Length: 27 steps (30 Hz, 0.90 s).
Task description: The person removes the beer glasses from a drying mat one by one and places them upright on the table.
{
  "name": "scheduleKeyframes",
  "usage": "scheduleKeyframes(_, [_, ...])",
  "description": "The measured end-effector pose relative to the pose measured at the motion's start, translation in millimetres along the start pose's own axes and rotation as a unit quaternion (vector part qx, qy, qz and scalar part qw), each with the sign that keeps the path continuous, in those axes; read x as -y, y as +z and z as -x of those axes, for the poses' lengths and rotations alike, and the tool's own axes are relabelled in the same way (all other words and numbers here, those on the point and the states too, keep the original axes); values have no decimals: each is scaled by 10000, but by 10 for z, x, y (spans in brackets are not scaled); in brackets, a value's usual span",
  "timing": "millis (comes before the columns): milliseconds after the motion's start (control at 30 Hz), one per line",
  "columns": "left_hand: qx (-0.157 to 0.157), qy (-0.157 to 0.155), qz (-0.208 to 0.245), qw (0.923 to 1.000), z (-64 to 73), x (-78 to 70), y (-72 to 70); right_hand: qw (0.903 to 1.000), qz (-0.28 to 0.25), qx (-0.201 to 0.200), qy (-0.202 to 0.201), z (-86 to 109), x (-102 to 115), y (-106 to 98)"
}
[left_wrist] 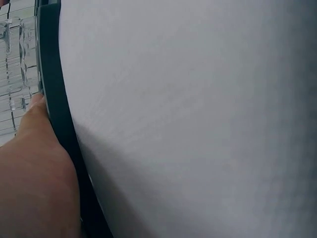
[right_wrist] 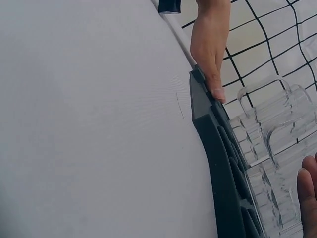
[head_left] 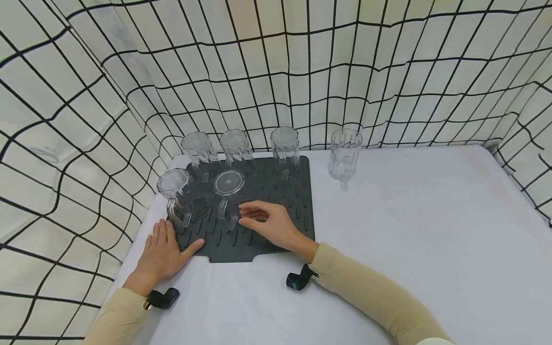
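White tablecloth (head_left: pixel 409 230), grid-pattern curtain (head_left: pixel 302 62) | dark mat (head_left: pixel 293 191) | left hand (head_left: pixel 161 254) flat, grip released | right hand (head_left: pixel 269 223) grip relaxed by mug (head_left: pixel 228 194)

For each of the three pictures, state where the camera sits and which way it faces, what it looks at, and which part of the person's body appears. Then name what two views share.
Head: worn on the head, facing forward and down at the dark mat with five upturned clear mugs, a sixth mug on the white table; left hand, right hand and both sleeves show.
Left wrist: low over the table, along the mat edge; the left hand shows.
Right wrist: low, facing left across the mat; right fingertips and left hand show.
Shared: both wrist views show the mat edge, mugs and left hand.
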State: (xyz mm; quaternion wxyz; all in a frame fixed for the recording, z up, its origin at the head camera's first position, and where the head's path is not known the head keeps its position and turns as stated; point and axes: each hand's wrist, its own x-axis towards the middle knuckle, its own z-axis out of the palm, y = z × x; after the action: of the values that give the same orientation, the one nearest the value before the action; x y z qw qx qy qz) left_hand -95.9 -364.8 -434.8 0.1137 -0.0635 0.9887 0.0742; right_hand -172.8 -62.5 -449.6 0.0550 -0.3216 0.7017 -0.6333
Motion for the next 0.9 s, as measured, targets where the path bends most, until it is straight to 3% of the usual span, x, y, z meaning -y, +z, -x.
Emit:
scheduleKeyframes(467, [-15,10,-1,10000,15,-3,-3,9992,-3,324,218,-43,-2,140])
scheduleKeyframes(900, [-49,-30,-8,10000,7,2,5,9993,14,289,233,-65,-3,231])
